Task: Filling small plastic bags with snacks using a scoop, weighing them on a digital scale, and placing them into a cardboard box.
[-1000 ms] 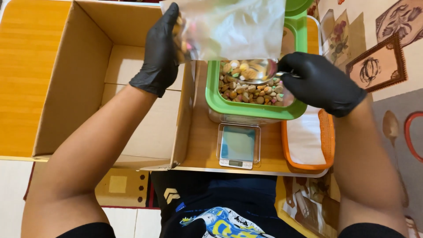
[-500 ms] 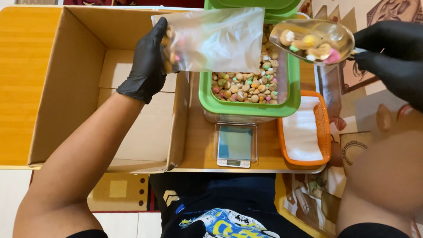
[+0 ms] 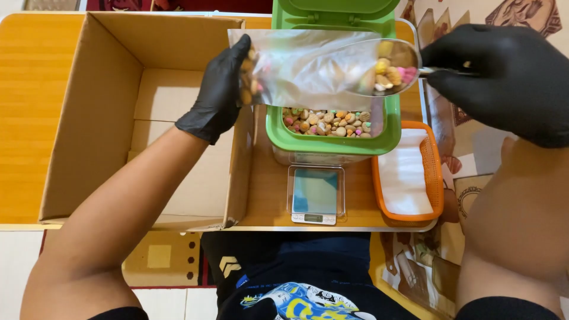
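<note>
while the scoop sits at the bag mouth, spill risk is highest.
left hand (image 3: 216, 98), black-gloved, fingers pinched shut on one edge of the clear plastic bag (image 3: 308, 68), held sideways at upper centre of the frame above the green-rimmed container (image 3: 332, 142) of mixed snack pieces. right hand (image 3: 504, 77), at upper right, fingers closed around the handle of the metal scoop (image 3: 394, 68), loaded, bowl just inside the bag opening. judgement: bag is gripped on one side only, so the mouth could sag or fold and pieces would drop past the container onto the worktop (image 3: 267, 189), the small scale (image 3: 316, 195) or the orange tray (image 3: 437, 178); tipping too fast would overshoot.
</note>
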